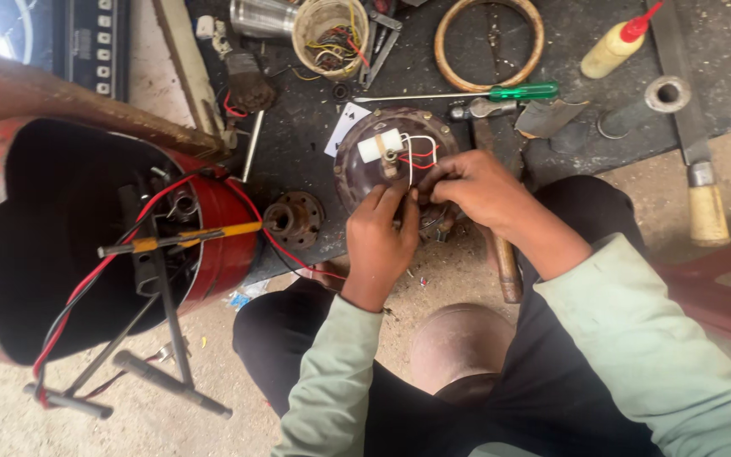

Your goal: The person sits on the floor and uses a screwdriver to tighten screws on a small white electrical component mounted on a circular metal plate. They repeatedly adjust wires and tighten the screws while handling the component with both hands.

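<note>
A big red drum with a black inside lies on its side at the left, with red and black wires running out of its open mouth and a black metal stand in front of it. A dark mat covers the ground above. On it sits a round, dark motor housing, just in front of the person's knees; a small white cylinder and thin white and red leads lie on its top. The right hand rests on the housing's right side, fingers curled and pinched on the red and white leads. The left hand grips the housing's near edge, fingers bent around it. A wooden ring lies farther back, a green-handled screwdriver just below it, and a hammer passes under the right forearm. A yellow bottle with a red tip lies at the upper right, and a small rusty flange sits between drum and housing.
</note>
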